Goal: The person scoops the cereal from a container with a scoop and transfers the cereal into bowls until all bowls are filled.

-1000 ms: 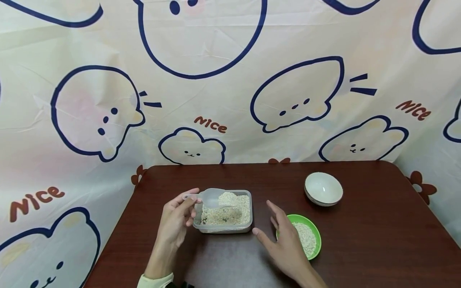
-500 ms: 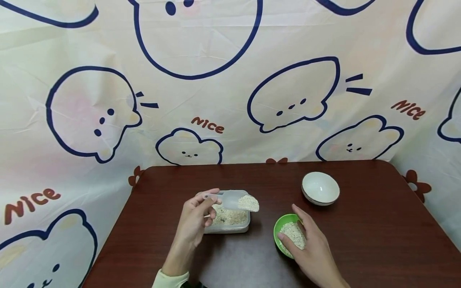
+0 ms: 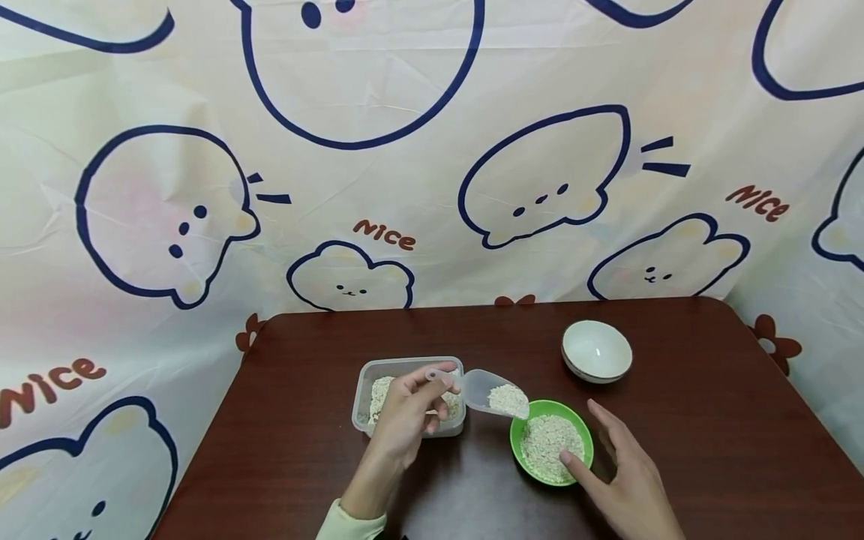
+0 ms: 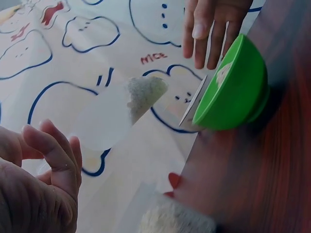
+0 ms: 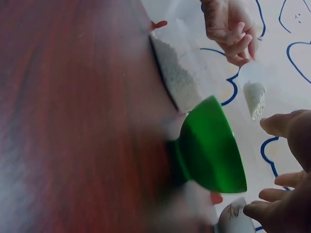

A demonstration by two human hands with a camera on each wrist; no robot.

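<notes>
My left hand (image 3: 405, 424) pinches the handle of a translucent plastic scoop (image 3: 476, 390) between thumb and fingers. Pale oat-like flakes (image 3: 508, 400) fill the front of the scoop, whose tip overlaps the left rim of a green bowl (image 3: 517, 450) in the head view. More flakes lie inside that bowl. Beside its right edge, my right hand (image 3: 628, 480) is spread, with the thumb over the rim and nothing held. The left wrist view shows the scoop (image 4: 104, 119) tilted and raised, apart from the green bowl (image 4: 248, 92).
Behind my left forearm stands a clear rectangular tub (image 3: 361, 409) of flakes, partly hidden by the hand. A white bowl (image 3: 597, 351) sits farther back on the right of the dark wooden table (image 3: 715, 420). A printed cloth (image 3: 378, 187) hangs behind the table.
My left hand has carried the loaded scoop rightward from over the tub to the green bowl. My right hand has shifted right, from the bowl's left side to its right edge.
</notes>
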